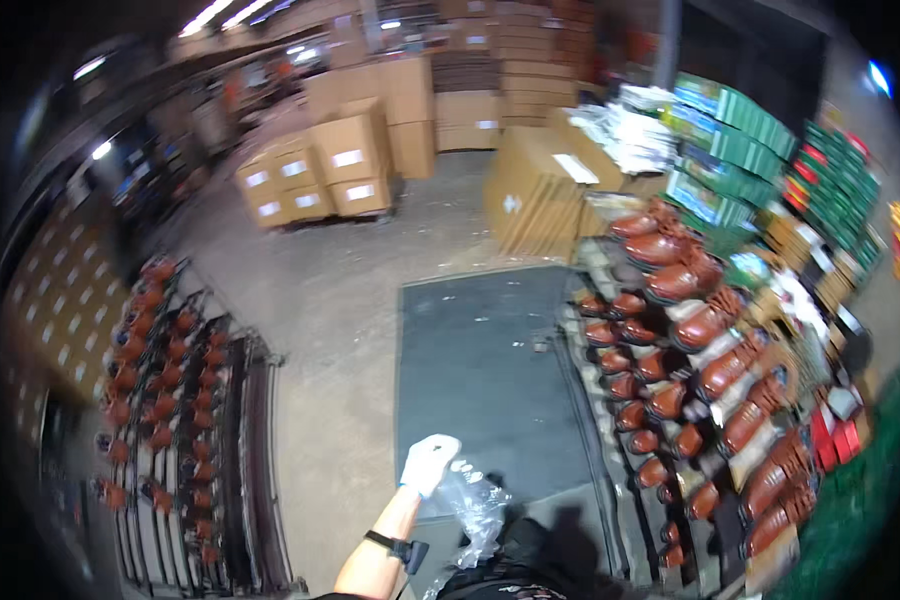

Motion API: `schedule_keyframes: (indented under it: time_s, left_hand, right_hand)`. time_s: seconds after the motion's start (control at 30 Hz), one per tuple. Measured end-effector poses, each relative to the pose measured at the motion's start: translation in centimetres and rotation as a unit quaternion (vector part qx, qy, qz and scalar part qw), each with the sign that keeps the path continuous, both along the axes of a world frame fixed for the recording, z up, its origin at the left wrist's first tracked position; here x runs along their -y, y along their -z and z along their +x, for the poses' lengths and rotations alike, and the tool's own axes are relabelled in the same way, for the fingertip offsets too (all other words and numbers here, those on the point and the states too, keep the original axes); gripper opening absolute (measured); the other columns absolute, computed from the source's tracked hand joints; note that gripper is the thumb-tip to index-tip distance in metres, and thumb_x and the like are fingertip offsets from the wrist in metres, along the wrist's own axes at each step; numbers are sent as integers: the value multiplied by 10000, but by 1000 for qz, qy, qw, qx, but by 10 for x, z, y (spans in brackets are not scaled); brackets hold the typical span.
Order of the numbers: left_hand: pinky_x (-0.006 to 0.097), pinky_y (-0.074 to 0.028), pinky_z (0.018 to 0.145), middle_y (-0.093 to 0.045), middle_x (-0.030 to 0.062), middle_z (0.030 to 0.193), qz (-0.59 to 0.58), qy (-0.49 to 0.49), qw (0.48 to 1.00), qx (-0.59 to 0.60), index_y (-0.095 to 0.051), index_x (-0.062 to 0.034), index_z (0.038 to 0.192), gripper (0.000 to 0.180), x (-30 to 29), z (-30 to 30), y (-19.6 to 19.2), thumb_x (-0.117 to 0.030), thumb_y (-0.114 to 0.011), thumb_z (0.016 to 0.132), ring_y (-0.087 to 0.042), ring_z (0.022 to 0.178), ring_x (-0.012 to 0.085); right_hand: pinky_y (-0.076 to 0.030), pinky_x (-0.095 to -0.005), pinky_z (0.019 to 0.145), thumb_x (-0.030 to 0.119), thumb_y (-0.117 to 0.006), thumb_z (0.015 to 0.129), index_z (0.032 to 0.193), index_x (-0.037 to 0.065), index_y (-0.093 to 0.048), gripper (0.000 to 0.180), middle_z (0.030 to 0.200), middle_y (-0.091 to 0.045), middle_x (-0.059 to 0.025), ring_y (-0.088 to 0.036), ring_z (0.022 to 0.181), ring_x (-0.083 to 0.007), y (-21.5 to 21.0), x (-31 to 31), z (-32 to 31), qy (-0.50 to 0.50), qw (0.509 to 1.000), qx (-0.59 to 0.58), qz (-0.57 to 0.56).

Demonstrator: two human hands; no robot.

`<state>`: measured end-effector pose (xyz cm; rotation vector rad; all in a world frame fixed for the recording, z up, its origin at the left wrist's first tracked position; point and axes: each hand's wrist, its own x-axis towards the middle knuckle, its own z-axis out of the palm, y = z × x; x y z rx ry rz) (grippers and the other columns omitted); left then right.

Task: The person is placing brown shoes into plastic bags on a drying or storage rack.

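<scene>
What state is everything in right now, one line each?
Clear plastic, crumpled, hanging down
Left grip, gloved, apparently closed on the clear plastic
Right grip, not in view
Mat, lying flat
Right-side brown shoes, in rows
Left-side brown shoes, in rows, blurred
Green boxes, stacked
Ceiling lights, lit

Beside me, the right rack (596, 470) carries tiers of brown shoes (707, 322); the left rack (257, 450) holds more brown shoes in rows. In front of me, the floor (335, 380) bears a dark mat (485, 390) and, farther off, stacked boxes (348, 150).
</scene>
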<state>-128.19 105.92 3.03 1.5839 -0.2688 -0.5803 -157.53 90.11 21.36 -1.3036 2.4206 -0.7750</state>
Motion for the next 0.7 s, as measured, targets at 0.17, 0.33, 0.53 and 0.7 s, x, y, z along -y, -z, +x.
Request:
schedule_keyframes:
  time_s: [0.17,0.33,0.53,0.7]
  left_hand:
    - [368,-583,823,-774,96,979,63,-47,992,100,-769,-61,1076,250,29,-22,-53,-295,-722,1001,-731,885,199]
    - [435,-576,748,-736,130,834,192,-149,959,146,-670,-98,1168,329,39,-16,-106,-377,-718,1001,-736,799,326]
    - [440,-578,893,-737,158,1091,42,-335,934,116,-442,-96,1521,649,6,52,-149,-353,-719,994,-738,981,319]
    - [381,-561,955,-734,124,1140,134,-249,958,55,-684,-63,1339,425,-143,46,-189,-287,-757,985,-700,1051,221]
  right_hand:
    - [-555,-443,1002,427,-559,1077,1540,9,-528,625,1484,-585,-250,-651,1250,-371,-5,9,59,-381,910,163,12]
    - [-548,-415,1057,384,-517,1123,1594,59,-485,573,1577,-517,-193,-615,1337,-347,51,139,80,-636,701,308,96]
    - [-566,-292,886,66,-817,799,1356,19,-625,591,1220,-701,-186,-707,1047,-244,-7,4,391,-973,154,157,72]
    - [-565,-299,811,-31,-786,780,1078,-25,-727,304,937,-733,-90,-697,892,-167,-74,-121,504,-873,87,279,390]
